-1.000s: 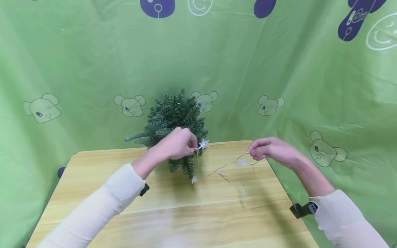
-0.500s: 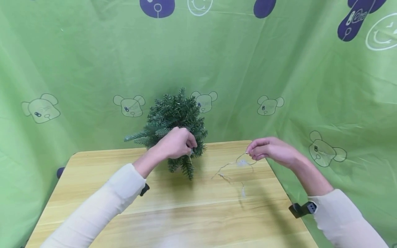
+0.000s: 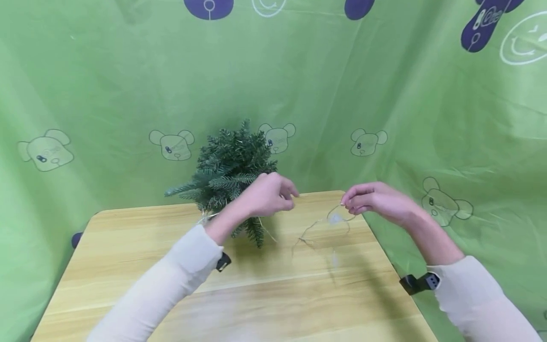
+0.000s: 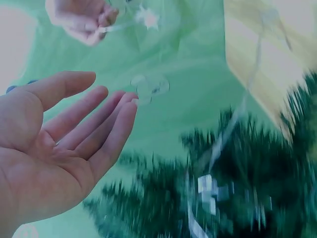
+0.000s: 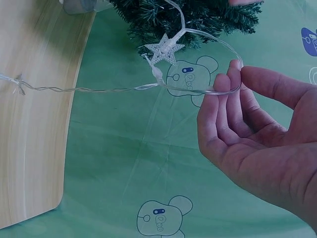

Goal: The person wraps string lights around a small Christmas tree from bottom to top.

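A small green artificial Christmas tree stands near the back of the table. Part of a clear-wired string of star lights lies against its lower branches, partly behind my left forearm. In front of the tree's right side my left hand is in the air; in the left wrist view its palm holds nothing and its fingers are loosely spread. Farther right, my right hand pinches a loop of the wire between thumb and fingertips. From that loop a clear star hangs, seen in the right wrist view.
The light wood table has rounded back corners. Green printed cloth hangs behind it and at both sides. More of the wire trails between the tree and my right hand. Black wrist cameras sit on both wrists.
My left hand has let go of the star light it pinched by the tree and moved slightly right, its fingers loosening. My right hand keeps its hold on the wire. The head view shifted slightly.
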`<action>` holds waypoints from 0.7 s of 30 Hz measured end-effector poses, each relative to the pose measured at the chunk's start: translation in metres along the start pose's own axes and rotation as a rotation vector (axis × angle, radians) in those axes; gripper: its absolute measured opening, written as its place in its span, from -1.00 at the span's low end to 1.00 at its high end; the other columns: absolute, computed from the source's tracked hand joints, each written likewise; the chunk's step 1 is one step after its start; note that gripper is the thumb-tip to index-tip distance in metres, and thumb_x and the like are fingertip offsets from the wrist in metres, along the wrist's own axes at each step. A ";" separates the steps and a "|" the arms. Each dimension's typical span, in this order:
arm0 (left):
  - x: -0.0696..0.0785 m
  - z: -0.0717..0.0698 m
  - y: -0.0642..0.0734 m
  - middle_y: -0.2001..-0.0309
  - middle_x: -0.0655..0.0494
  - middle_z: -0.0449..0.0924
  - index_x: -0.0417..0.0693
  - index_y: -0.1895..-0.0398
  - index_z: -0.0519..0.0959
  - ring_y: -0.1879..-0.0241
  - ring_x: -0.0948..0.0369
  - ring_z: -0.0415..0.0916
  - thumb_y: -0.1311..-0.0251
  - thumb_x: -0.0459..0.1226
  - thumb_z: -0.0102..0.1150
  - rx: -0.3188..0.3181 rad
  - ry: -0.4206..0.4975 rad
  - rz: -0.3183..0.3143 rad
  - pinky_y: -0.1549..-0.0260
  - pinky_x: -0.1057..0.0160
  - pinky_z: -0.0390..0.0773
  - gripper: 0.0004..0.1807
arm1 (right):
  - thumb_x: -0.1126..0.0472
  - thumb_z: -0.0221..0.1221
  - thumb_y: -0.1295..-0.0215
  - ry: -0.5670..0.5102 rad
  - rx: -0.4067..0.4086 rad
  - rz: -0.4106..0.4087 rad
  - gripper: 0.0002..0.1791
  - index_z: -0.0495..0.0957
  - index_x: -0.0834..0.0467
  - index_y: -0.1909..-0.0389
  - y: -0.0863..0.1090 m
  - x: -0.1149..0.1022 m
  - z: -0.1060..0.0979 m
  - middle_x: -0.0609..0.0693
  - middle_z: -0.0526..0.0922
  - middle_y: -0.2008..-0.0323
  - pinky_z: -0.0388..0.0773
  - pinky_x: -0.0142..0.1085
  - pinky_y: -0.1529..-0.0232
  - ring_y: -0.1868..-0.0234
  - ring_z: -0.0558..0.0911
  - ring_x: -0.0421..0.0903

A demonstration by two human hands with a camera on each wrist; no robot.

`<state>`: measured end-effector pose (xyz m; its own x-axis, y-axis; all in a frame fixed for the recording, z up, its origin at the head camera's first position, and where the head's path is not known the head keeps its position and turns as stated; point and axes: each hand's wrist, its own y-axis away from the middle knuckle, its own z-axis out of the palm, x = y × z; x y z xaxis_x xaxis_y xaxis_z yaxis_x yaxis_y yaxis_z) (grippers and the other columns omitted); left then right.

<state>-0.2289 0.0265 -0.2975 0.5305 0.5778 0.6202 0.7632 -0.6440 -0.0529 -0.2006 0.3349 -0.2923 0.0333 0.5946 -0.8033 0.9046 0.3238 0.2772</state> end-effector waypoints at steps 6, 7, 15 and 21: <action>0.023 0.029 -0.027 0.11 0.11 0.80 0.03 -0.04 0.71 0.18 0.28 0.74 -0.24 -0.24 0.36 -0.045 0.052 -0.020 0.16 0.35 0.67 -0.71 | 0.17 0.15 -0.43 -0.013 0.002 -0.005 -0.66 0.55 0.33 -0.06 0.002 -0.004 -0.002 0.11 0.65 0.00 0.61 -0.27 -0.13 0.00 0.65 -0.02; 0.026 0.034 -0.031 0.11 0.10 0.80 0.02 -0.03 0.71 0.19 0.28 0.73 -0.24 -0.24 0.36 -0.046 0.057 -0.024 0.19 0.38 0.67 -0.71 | 0.16 0.15 -0.43 -0.016 0.003 -0.004 -0.66 0.55 0.33 -0.06 0.002 -0.005 -0.002 0.11 0.65 0.00 0.61 -0.27 -0.13 0.00 0.65 -0.02; 0.038 0.053 -0.050 0.23 0.17 0.80 -0.02 0.16 0.77 0.42 0.33 0.66 -0.25 -0.28 0.33 -0.033 0.029 -0.001 0.21 0.36 0.64 -0.86 | 0.18 0.14 -0.43 -0.036 0.002 -0.005 -0.65 0.54 0.36 -0.07 0.002 -0.008 -0.002 0.10 0.65 0.03 0.62 -0.25 -0.12 0.01 0.64 -0.03; 0.044 0.042 -0.054 0.44 0.14 0.74 -0.03 0.36 0.74 0.65 0.30 0.57 -0.23 -0.36 0.29 -0.027 0.058 -0.011 0.74 0.51 0.40 -0.92 | 0.14 0.16 -0.42 -0.012 0.010 0.009 -0.63 0.55 0.32 -0.09 0.005 -0.008 -0.005 0.09 0.65 0.01 0.61 -0.25 -0.12 0.00 0.64 0.00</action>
<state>-0.2315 0.1071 -0.3001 0.4996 0.5552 0.6649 0.7582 -0.6516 -0.0256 -0.1984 0.3354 -0.2814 0.0467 0.5890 -0.8068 0.9083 0.3110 0.2797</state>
